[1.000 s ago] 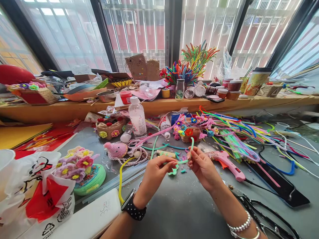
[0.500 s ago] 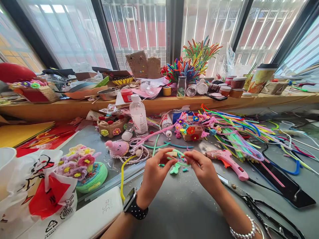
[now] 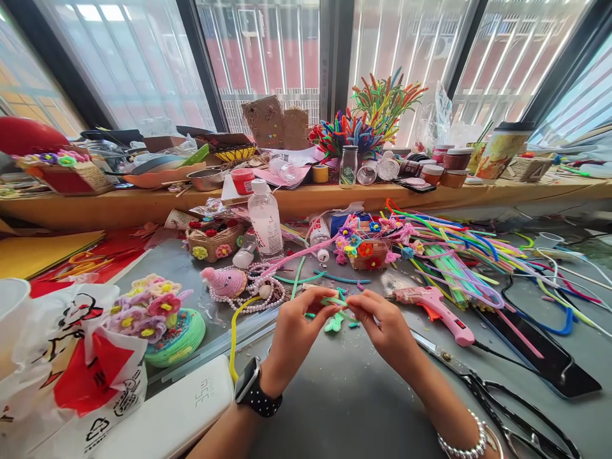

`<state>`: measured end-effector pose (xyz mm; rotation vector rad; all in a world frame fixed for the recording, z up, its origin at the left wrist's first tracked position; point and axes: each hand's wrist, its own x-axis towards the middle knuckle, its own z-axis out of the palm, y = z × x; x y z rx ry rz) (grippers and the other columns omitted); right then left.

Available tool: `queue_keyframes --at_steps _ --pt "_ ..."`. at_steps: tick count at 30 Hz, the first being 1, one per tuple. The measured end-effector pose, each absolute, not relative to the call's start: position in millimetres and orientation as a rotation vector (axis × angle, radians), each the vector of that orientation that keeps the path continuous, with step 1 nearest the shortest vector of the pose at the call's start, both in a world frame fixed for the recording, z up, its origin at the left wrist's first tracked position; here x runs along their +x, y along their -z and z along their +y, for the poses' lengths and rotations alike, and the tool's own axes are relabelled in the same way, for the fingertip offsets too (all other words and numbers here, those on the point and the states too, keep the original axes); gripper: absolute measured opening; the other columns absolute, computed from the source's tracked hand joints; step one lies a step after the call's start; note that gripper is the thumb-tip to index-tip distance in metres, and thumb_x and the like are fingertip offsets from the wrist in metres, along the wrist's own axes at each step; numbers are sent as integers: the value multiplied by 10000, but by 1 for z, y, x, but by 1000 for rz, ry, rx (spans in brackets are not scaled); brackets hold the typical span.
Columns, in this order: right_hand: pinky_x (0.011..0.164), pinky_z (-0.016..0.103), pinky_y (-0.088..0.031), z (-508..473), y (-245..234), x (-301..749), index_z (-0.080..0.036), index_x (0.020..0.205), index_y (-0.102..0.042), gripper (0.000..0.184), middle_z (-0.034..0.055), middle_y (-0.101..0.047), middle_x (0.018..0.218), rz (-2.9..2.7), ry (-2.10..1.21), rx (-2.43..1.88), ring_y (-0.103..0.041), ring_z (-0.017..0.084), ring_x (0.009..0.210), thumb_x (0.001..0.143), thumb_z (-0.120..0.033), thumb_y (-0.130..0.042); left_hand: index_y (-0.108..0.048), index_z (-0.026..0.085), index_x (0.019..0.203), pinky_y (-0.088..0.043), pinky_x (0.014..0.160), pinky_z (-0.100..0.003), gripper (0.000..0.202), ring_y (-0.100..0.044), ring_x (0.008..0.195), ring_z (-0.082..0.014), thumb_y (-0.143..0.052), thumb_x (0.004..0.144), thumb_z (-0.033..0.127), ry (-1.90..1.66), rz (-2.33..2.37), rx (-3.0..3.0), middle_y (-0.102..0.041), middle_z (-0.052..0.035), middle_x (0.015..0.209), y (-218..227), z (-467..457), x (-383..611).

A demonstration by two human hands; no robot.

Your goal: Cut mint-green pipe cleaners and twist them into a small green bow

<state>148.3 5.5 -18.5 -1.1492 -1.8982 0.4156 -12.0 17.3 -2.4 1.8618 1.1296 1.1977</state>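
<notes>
Between my hands is a short light green pipe cleaner (image 3: 336, 302), bent and partly hidden by the fingers. My left hand (image 3: 300, 335) pinches it from the left, and my right hand (image 3: 380, 319) pinches it from the right, with the fingertips close together. Just beyond and below the fingers, a small mint green pipe-cleaner shape (image 3: 333, 322) lies on the grey table (image 3: 335, 395). To the right of my right hand rests a pink glue gun (image 3: 442, 310). Large black-handled scissors (image 3: 471, 376) lie beside my right forearm.
A white power bank (image 3: 167, 411) and a plastic bag (image 3: 95, 370) lie at left, near a green pot of fuzzy flowers (image 3: 176, 338). Behind are a pink crochet toy (image 3: 224, 282), a bottle (image 3: 265, 220) and a flower basket (image 3: 370, 254). Loose pipe cleaners (image 3: 449, 274) spread right, above a phone (image 3: 549, 357).
My hands have come closer together, the right one moving left. The light green pipe cleaner's open loop between them now looks smaller and more covered by fingers.
</notes>
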Motion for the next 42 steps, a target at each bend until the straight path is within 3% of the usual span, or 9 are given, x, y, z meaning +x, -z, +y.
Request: queue_keyframes --at_steps 6,11,17,23,28,37,42 --pt "607 254 -427 4 17 148 -170 869 -608 198 43 -549 710 -1950 -369 -1174 -517 153 670 842 -169 -412 -609 165 760 -516 613 -234 133 -634 644 -144 -583 712 286 -1171 1148 1734 -669 -20 734 4 18 -13" --pt "633 279 -446 4 21 148 -172 1006 -565 250 54 -574 789 -2010 -274 -1188 -530 170 696 780 -277 -544 -597 145 693 -514 560 -225 164 -628 582 -139 -601 690 309 -1171 1163 1518 -647 -7 622 2 19 -13" --pt "642 288 -463 6 29 150 -177 945 -592 190 65 -613 780 -2055 -100 -1228 -572 182 718 835 -248 -453 -647 148 687 -505 543 -231 193 -621 568 -150 -603 678 335 -1092 1225 1571 -657 -20 592 4 22 -15" --pt "654 305 -462 5 30 150 -156 911 -607 175 80 -614 776 -2107 -49 -1345 -584 203 729 828 -212 -464 -669 191 763 -495 593 -234 131 -625 643 -153 -602 686 271 -1074 1319 1916 -694 -23 749 6 24 -15" --pt "638 297 -464 5 28 149 -148 919 -607 178 77 -614 752 -2058 -76 -1367 -587 201 705 824 -210 -471 -621 200 908 -502 651 -240 209 -630 682 -140 -592 701 203 -1128 1226 2038 -679 -21 859 6 22 -14" --pt "620 279 -465 6 27 152 -154 880 -622 205 68 -626 740 -2023 -100 -1339 -587 184 670 836 -256 -450 -655 221 856 -462 741 -243 169 -608 795 -151 -525 763 169 -1225 1198 2206 -676 -14 842 4 23 -19" --pt "601 258 -465 7 29 154 -161 864 -633 223 54 -625 704 -1999 -94 -1311 -589 171 646 841 -269 -439 -681 213 826 -463 748 -264 160 -599 807 -168 -543 746 198 -1173 1149 1995 -673 -34 859 2 25 -19"
